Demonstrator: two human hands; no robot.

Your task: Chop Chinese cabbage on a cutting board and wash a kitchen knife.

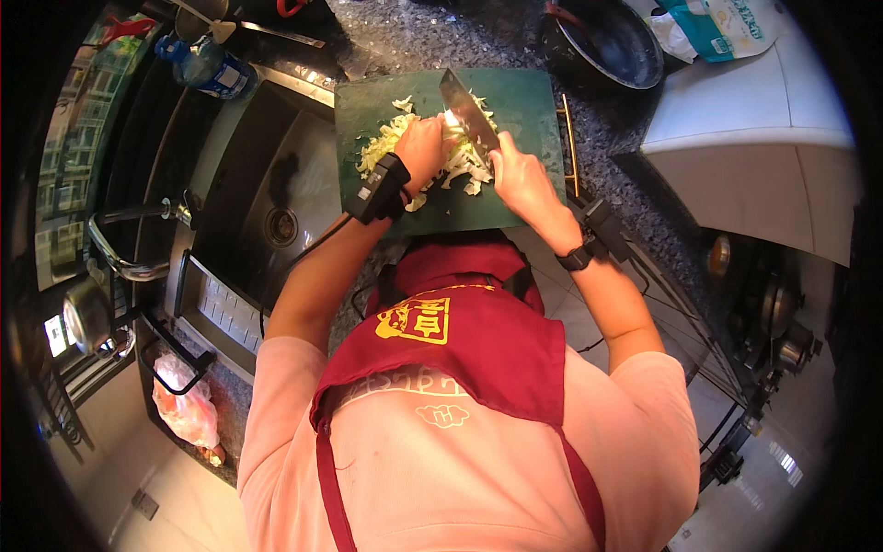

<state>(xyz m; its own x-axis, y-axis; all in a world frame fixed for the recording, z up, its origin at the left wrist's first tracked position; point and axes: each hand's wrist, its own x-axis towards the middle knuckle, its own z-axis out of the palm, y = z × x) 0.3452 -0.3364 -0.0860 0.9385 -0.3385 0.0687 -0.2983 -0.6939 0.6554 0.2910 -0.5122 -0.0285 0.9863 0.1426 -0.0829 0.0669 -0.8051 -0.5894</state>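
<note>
My right hand (521, 176) is closed around the handle of a kitchen knife (469, 110), whose broad blade points up and left over a green cutting board (517, 207). Pale yellow-green shredded cabbage (378, 146) lies on the board, some left of my left hand and more under and beside the blade. My left hand (422, 153) presses down on the leafy pieces just left of the knife, fingers curled; what lies beneath the fingers is mostly hidden. Both wrists wear black strapped devices.
A steel sink (241, 165) with a faucet (121, 255) lies left of the board. Behind it stands a plastic bottle (221, 72). A dark pan (610, 45) is at the back right, near a teal and white packet (731, 27). A filled plastic bag (185, 403) rests lower left.
</note>
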